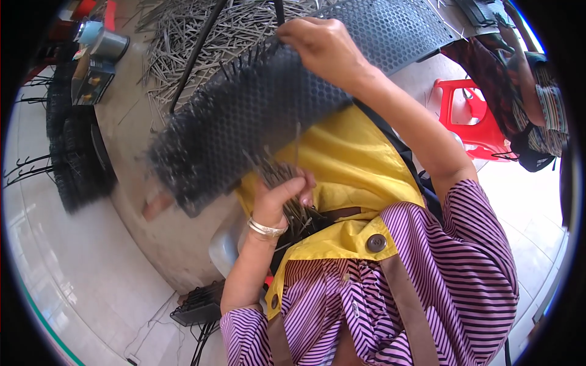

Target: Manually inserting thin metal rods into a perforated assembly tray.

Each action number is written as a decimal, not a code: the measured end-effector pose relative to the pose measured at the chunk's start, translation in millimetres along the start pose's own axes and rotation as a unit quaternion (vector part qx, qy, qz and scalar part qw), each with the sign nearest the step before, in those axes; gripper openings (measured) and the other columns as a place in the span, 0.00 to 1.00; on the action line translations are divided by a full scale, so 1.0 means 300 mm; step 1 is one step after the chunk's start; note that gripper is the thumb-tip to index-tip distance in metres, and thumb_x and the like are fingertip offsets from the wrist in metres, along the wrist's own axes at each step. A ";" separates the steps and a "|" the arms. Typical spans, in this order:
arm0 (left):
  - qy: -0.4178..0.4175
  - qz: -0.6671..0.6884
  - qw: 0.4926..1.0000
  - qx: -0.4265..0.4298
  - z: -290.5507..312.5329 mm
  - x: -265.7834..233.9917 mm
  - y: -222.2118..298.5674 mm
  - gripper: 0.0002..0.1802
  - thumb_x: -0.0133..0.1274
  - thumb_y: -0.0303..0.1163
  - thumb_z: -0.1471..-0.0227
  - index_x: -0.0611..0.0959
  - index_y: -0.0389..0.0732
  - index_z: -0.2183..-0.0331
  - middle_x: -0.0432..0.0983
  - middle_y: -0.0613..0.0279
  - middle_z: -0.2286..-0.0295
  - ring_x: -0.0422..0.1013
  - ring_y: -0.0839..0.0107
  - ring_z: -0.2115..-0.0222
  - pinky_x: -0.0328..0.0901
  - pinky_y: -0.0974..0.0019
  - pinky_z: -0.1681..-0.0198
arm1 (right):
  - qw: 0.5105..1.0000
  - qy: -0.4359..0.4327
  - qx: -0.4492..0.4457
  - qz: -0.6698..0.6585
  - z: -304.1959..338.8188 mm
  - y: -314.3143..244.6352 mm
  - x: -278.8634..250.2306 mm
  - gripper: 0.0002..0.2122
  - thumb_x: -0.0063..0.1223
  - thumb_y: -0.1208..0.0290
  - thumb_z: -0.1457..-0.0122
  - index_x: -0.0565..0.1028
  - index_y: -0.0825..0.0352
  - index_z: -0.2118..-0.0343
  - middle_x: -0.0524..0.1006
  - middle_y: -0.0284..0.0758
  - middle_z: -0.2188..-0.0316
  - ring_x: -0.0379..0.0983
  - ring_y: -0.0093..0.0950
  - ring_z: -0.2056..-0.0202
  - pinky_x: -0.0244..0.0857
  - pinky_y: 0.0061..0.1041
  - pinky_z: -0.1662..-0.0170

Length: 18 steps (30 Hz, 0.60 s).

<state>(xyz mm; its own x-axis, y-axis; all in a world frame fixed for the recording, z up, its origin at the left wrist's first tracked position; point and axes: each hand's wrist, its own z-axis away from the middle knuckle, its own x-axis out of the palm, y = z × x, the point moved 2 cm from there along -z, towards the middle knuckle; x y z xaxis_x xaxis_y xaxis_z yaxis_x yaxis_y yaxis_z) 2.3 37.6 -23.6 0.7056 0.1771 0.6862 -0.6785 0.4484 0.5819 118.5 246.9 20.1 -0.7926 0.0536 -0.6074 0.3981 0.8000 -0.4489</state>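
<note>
A dark panel full of round holes [274, 116] slants over my lap, blurred at its lower left end. Many thin dark pins [177, 161] stand up from that end and along its far edge. My left hand [274, 198] is closed around a bundle of thin grey rods [296, 219], just below the panel's near edge. At the panel's far edge, my right hand [326, 52] has its thumb and fingers pinched together beside the standing pins. Whatever lies between those fingertips is hidden.
A large heap of loose grey rods [165, 49] covers the floor ahead, crossed by a black leg [198, 55]. More perforated sheet [397, 30] extends to the upper right. A red stool [467, 119] and another person [525, 85] are at right. Black bristly racks [76, 140] stand left.
</note>
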 end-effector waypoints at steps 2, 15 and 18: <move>0.006 0.002 1.000 -0.003 0.001 0.004 0.001 0.07 0.52 0.26 0.58 0.74 0.37 0.72 0.70 0.53 0.74 0.65 0.71 0.83 0.63 0.67 0.78 | 1.000 0.026 0.001 -0.001 0.021 -0.033 -0.022 0.08 0.52 0.77 0.52 0.73 0.69 0.67 0.73 0.40 0.79 0.72 0.34 0.78 0.65 0.24 0.76; 0.002 -0.013 1.000 0.012 0.005 0.006 0.002 0.09 0.54 0.26 0.59 0.74 0.35 0.71 0.70 0.52 0.75 0.65 0.70 0.84 0.64 0.67 0.79 | 0.803 -0.030 0.423 -0.419 0.171 -0.236 -0.096 0.04 0.51 0.81 0.51 0.72 0.74 0.71 0.74 0.33 0.80 0.68 0.16 0.81 0.61 0.13 0.79; -0.002 -0.011 1.000 0.012 0.004 0.003 -0.001 0.08 0.54 0.25 0.58 0.73 0.35 0.71 0.70 0.52 0.75 0.65 0.71 0.84 0.64 0.67 0.79 | 0.903 0.099 0.308 -0.282 0.103 -0.149 -0.128 0.05 0.52 0.81 0.52 0.73 0.72 0.70 0.75 0.32 0.79 0.68 0.15 0.80 0.62 0.13 0.78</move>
<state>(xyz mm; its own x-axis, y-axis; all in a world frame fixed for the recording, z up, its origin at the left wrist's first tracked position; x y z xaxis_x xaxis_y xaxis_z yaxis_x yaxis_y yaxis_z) 2.8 36.4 -22.7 0.7189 0.1635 0.6756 -0.6682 0.4303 0.6069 145.5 190.8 43.3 -0.9925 -0.1036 -0.0656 0.0376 0.2523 -0.9669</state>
